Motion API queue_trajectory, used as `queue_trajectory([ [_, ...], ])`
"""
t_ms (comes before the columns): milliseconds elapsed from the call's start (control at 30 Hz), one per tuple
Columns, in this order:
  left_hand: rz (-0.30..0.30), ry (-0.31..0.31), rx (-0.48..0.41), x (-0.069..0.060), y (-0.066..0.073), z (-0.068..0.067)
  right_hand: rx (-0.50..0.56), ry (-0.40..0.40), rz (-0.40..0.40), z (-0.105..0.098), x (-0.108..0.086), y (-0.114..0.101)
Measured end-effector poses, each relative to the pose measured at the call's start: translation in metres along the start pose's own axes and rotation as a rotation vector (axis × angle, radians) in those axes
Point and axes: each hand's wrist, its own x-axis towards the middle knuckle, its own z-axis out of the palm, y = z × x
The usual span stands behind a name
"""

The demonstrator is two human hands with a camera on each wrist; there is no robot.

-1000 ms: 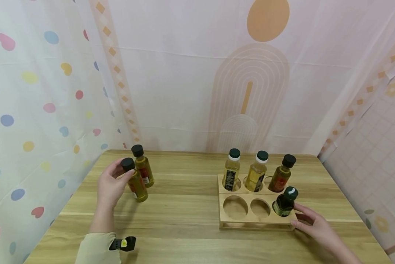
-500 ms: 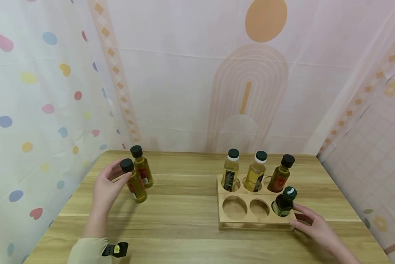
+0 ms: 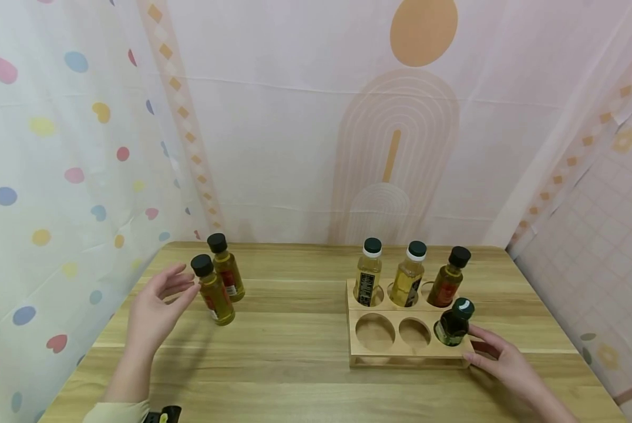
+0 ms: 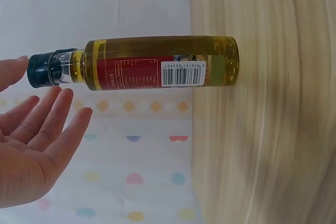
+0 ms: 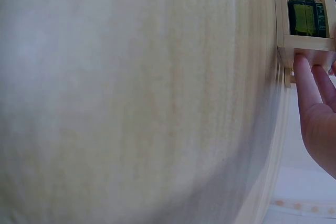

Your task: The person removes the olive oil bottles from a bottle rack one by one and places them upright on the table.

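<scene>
Two oil bottles with black caps and red labels stand upright at the table's left, the nearer bottle (image 3: 217,298) just in front of the farther bottle (image 3: 230,275). Beside the nearer bottle's neck is my left hand (image 3: 156,311), fingers spread and holding nothing; whether a fingertip still touches it, I cannot tell. The left wrist view shows a bottle (image 4: 142,62) with a barcode. My right hand (image 3: 506,363) rests its fingertips against the right end of a two-tier wooden rack (image 3: 406,351). A dark green bottle (image 3: 452,326) fills the front right hole, close to that hand.
The rack's back row holds two pale oil bottles, a left one (image 3: 367,279) and a middle one (image 3: 407,282), plus a black-capped red-label bottle (image 3: 447,285). Two front holes show bare wood. Curtains (image 3: 274,117) hang behind the wooden table (image 3: 289,335).
My left hand has drawn back left and toward me from the nearer bottle, its fingers parting from the neck. That bottle stays standing. My right hand keeps its place at the rack.
</scene>
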Motion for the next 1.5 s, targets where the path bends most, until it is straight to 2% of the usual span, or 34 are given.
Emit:
queue_trajectory([
  [233, 0.029, 0.002, 0.01, -0.006, 0.003, 0.002, -0.006, -0.013, 0.001, 0.0, 0.001, 0.0],
  [400, 0.055, 0.014, -0.028, -0.012, 0.008, 0.01, -0.018, -0.01, -0.008, -0.001, 0.001, 0.0],
  [667, 0.129, -0.045, -0.073, -0.018, 0.015, 0.036, -0.003, -0.005, -0.014, -0.001, 0.001, -0.001],
  [933, 0.219, -0.099, -0.143, -0.024, 0.019, 0.068, 0.004, -0.009, -0.006, -0.001, 0.002, 0.001],
  [1033, 0.212, -0.142, -0.171, -0.027, 0.023, 0.08, 0.001, -0.001, -0.008, 0.0, 0.001, 0.001],
  [1200, 0.164, -0.212, -0.221, -0.032, 0.029, 0.102, -0.003, 0.001, -0.01, 0.0, 0.001, 0.002],
  [1500, 0.146, -0.329, -0.291, -0.042, 0.047, 0.14, 0.017, -0.01, 0.0, -0.001, 0.0, 0.0],
])
